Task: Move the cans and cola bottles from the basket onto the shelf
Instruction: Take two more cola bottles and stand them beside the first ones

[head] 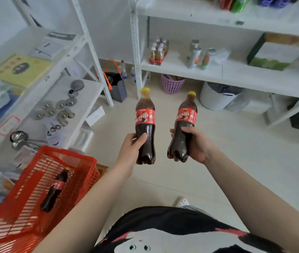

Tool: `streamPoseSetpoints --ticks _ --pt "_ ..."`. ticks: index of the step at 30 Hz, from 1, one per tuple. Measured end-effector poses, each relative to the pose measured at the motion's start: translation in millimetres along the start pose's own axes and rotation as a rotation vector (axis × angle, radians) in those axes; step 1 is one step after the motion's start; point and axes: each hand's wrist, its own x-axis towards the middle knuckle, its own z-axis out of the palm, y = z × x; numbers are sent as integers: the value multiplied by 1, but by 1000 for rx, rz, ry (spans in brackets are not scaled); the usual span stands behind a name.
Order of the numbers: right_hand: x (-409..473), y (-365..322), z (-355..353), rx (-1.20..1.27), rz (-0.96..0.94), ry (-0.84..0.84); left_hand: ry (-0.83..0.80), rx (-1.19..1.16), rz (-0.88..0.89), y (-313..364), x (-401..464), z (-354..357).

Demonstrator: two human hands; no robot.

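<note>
**Two cola bottles up, one left in the basket**

Ahead and to my right stands the white shelf (pixel 236 77), its middle board bearing a pack of small bottles (pixel 158 51) and a few cans (pixel 198 55), with open board in front of them. Down at my left sits the red basket (pixel 83 161), and one cola bottle (pixel 54 190) lies in it on its side, cap pointing up and away from me.

Between the two I hold a bottle in each hand, both upright, yellow caps toward the shelf. My left hand (pixel 129 152) wraps the lower body of the left bottle (pixel 145 125), thumb across the front. My right hand (pixel 197 145) curls round the right bottle (pixel 184 128) the same way, low on the barrel.

The shelf lies forward and rightward of both grips, so I judge my right hand is nearer the board and should set down first, base leading.
</note>
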Motion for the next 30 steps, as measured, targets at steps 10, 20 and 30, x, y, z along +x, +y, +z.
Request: streamPoseSetpoints --ticks 10,20,30 --pt "-38 -112 -151 -33 -91 230 -220 33 -55 33 53 198" --pt "-13 -193 -255 36 -269 427 -460 181 -76 75 132 347" --pt "59 -330 -330 108 -379 532 -640 256 -52 147 256 485"
